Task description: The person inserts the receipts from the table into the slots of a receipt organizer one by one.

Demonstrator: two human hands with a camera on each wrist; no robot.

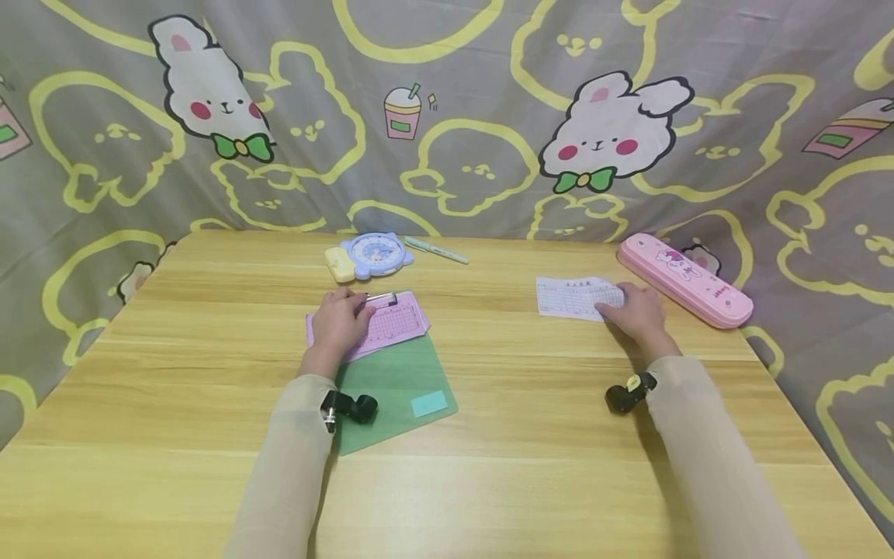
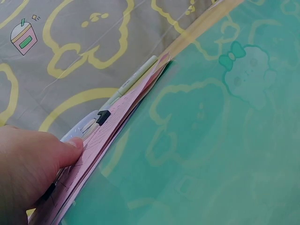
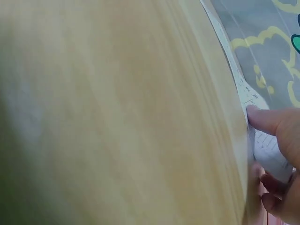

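My left hand [image 1: 340,326] grips the top end of a see-through green clipboard [image 1: 398,388], thumb on its metal clip [image 1: 380,299]. Pink printed sheets [image 1: 394,322] lie on the board under the clip, partly covered by that hand. Seen edge-on in the left wrist view, the pink sheets [image 2: 108,140] form a thin stack against the green board. On the right, my right hand [image 1: 639,314] pinches the right end of a white printed sheet [image 1: 569,299]. That sheet [image 3: 267,145] bends between thumb and fingers in the right wrist view.
A blue and yellow toy clock [image 1: 377,255] lies at the table's back edge, with a pale green pen [image 1: 436,250] beside it. Behind my right hand lies a pink pencil case [image 1: 684,279]. A patterned grey curtain [image 1: 475,101] hangs around the wooden table [image 1: 517,450].
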